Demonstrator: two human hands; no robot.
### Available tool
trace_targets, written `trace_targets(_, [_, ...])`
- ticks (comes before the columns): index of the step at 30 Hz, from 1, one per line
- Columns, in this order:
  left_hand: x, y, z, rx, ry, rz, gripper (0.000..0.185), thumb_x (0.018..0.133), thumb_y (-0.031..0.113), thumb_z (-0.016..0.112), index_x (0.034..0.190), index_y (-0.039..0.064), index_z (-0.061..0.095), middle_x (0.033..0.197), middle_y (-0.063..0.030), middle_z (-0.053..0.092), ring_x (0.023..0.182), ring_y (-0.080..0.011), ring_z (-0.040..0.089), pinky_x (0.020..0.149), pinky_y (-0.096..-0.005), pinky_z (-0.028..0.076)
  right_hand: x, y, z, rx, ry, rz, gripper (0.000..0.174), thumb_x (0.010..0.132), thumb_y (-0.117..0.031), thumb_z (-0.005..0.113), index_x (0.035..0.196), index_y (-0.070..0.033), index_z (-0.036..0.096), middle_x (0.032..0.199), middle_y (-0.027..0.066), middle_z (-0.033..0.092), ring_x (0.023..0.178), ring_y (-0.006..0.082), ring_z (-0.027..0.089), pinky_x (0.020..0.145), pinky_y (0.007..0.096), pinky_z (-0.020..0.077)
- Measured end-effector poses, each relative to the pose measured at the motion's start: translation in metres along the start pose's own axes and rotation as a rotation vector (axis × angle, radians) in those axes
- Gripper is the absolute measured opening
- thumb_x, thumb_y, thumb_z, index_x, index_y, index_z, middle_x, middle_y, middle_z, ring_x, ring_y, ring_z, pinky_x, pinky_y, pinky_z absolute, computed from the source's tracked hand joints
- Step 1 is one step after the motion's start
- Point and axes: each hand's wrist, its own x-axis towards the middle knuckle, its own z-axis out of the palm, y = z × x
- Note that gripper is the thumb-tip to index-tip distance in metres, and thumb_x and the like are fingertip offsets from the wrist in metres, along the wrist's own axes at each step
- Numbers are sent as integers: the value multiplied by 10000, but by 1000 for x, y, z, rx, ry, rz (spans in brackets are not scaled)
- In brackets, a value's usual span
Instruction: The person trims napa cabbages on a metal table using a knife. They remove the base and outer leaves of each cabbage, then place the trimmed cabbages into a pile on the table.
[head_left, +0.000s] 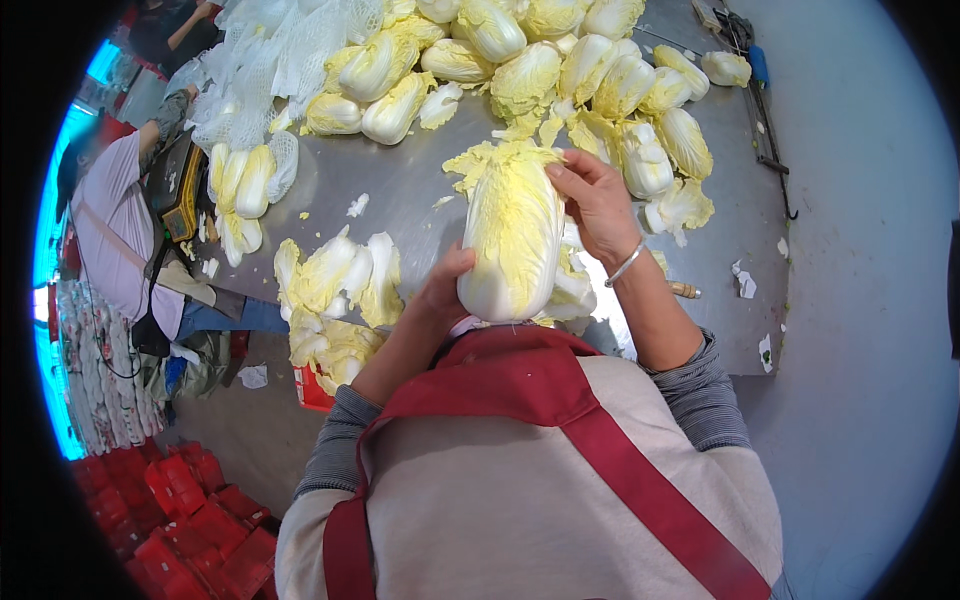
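A large napa cabbage (511, 236) is held up before my chest, its white base towards me and its frilly yellow leaf tips away. My left hand (448, 281) supports it low on the left side, thumb on the outer leaf. At the upper right, my right hand (596, 199) pinches the edge of a leaf near the top. Partly hidden behind the cabbage, loose leaves (574, 289) lie by the near table edge. Beneath my right forearm a wooden handle (682, 289) sticks out; what it belongs to is hidden.
Napa cabbages (525, 79) are heaped along the back of the metal table (330, 195), beside white mesh netting (262, 75). Torn leaves (337, 277) pile at the left, above a red crate (311, 388). A person (120, 210) stands at the left; red crates (202, 517) are stacked on the floor.
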Motion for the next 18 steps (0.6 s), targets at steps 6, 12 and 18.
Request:
trace_targets(6, [4, -2, -9, -155, 211, 97, 633, 876, 417, 415, 1323, -27, 356, 1246, -178, 509, 1095, -289, 546, 922, -404, 454, -26, -23, 1, 115, -128, -195, 162, 847, -69, 605, 997, -13, 580, 851, 20, 630, 737, 70, 578, 668, 203, 461])
trace_targets(12, [17, 19, -7, -239, 244, 329, 611, 898, 433, 375, 1357, 31, 344, 1329, -161, 445, 1203, -321, 452, 1014, -465, 357, -46, -25, -19, -171, -1043, 209, 160, 893, -155, 573, 932, -9, 627, 771, 50, 636, 638, 90, 570, 574, 220, 466])
trace_targets(18, [26, 36, -5, 272, -72, 807, 658, 834, 533, 464, 1350, 131, 391, 1346, -92, 445, 1209, -310, 448, 1006, -492, 365, -43, 7, -10, -217, -530, 73, 255, 910, -255, 553, 862, -17, 631, 668, 37, 596, 604, 75, 535, 540, 211, 424])
